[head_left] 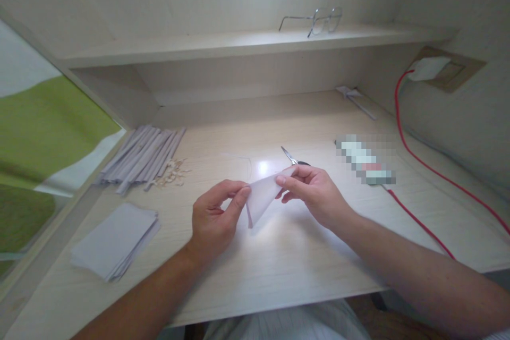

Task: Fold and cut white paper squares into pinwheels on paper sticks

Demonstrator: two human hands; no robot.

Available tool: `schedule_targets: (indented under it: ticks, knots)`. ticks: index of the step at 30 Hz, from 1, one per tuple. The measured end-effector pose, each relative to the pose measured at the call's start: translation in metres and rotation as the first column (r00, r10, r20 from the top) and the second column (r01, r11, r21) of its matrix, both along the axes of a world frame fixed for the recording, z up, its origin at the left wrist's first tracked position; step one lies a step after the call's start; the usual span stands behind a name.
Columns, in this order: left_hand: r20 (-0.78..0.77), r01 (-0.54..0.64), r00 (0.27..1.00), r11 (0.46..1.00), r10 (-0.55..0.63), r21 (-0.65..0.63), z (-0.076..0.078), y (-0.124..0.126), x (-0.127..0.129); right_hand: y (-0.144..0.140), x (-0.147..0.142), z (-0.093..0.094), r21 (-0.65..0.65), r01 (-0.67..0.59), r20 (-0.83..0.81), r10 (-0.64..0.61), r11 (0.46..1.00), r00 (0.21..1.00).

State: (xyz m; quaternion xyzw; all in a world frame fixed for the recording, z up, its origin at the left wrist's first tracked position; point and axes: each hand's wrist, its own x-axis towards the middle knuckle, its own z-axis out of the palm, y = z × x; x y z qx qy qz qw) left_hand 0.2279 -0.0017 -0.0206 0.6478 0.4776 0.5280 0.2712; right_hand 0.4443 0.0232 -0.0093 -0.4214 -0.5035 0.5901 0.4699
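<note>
A folded piece of white paper is held up above the desk between both hands. My left hand pinches its left edge between thumb and fingers. At the upper right corner, my right hand has the paper between thumb and fingers. Just behind the right hand lies a pair of scissors, blades pointing away to the left, the handles partly hidden. To the left is a stack of white paper sheets. Beyond it lies a pile of thin rolled paper sticks, with small pale curled strips beside them.
A blurred-out device lies on the right, joined to a red cable from a white plug at the wall. Eyeglasses stand on the shelf. A paper piece with a stick lies in the back right corner.
</note>
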Motion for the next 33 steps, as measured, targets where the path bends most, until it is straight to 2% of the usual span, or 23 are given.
schedule_targets:
  ticks: [7,11,15,18,20,24,26,33]
  knots:
    - [-0.018,0.040,0.999,0.999,-0.040,-0.001,0.0061,0.0001,0.0009,0.0008,0.0007,-0.0013,0.060,-0.010,0.016,0.009,0.998,1.000]
    - [0.036,0.128,0.991,0.987,-0.125,-0.101,0.0067,0.0019,0.0012,0.0012,0.0004,-0.0013,0.092,0.023,0.032,-0.026,0.995,0.999]
    - [0.098,0.268,0.963,0.937,-0.252,-0.223,0.0053,0.0042,0.0016,0.0010,0.0005,0.0001,0.108,0.041,0.033,-0.045,0.993,0.998]
    - [0.089,0.314,0.949,0.907,-0.301,-0.281,0.0044,0.0040,0.0037,0.0012,0.0010,0.0007,0.120,0.035,0.043,-0.040,0.992,0.998]
    - [0.091,0.320,0.947,0.899,-0.307,-0.298,0.0038,0.0028,0.0055,0.0019,0.0012,-0.0005,0.098,0.001,0.049,-0.006,0.995,0.999]
    - [0.138,0.297,0.954,0.908,-0.267,-0.296,0.0018,0.0014,0.0064,0.0024,0.0003,-0.0061,-0.015,-0.189,0.051,0.189,0.982,0.981]
    - [0.165,0.297,0.952,0.906,-0.258,-0.302,0.0008,0.0023,0.0055,0.0015,-0.0005,-0.0082,-0.027,-0.241,0.032,0.242,0.970,0.970]
    - [0.158,0.354,0.935,0.864,-0.318,-0.357,0.0009,0.0060,0.0038,-0.0012,-0.0007,-0.0063,-0.011,-0.199,0.032,0.199,0.980,0.979]
